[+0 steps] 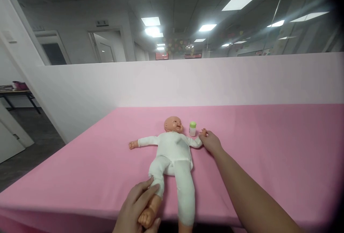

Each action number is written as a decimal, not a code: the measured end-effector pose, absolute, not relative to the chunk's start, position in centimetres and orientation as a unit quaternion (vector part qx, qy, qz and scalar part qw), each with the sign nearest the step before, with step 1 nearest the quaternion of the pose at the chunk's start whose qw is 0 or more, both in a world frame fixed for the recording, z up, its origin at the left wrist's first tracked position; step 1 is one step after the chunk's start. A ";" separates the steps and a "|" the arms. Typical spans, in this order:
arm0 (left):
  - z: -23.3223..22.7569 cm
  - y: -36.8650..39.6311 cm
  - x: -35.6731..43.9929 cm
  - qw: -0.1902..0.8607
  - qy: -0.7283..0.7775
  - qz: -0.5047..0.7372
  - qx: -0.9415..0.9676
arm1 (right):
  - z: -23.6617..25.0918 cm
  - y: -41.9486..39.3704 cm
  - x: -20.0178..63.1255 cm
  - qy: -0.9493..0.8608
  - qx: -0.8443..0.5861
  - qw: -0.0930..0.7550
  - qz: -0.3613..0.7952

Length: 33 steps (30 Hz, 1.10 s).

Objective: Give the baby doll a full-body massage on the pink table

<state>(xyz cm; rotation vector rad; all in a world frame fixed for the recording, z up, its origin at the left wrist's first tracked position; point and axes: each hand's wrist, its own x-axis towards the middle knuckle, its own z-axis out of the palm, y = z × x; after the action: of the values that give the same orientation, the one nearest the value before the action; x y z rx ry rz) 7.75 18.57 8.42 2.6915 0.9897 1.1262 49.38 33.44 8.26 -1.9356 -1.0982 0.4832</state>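
Go gently, your grip closed on the doll [173, 148]: left hand [134, 200] round its leg [156, 202], right hand [211, 142] round its forearm [197, 142]

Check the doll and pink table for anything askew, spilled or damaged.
Only the doll looks slightly askew: one leg angles outward in the left hand, while the other runs straight to the edge of the table. The green-capped container stands upright; no spill or damage shows.
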 end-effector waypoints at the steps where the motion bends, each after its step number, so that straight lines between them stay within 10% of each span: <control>1: 8.1 18.7 7.5 0.025 0.320 0.362 0.875 | 8.3 33.4 49.4 -0.439 -0.776 0.410 0.191; 24: 9.8 19.9 8.9 -0.038 0.366 0.379 0.849 | 11.4 31.4 44.6 -0.558 -0.632 0.527 0.111; 33: 10.4 25.2 12.6 0.055 0.420 0.316 0.849 | 12.7 30.2 41.1 -0.753 -0.490 0.424 0.115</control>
<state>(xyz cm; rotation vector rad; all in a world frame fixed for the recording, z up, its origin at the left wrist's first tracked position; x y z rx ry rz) 12.64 25.16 10.44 2.5778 1.2757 0.9585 41.13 30.23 12.68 -1.2259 -1.8845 0.2875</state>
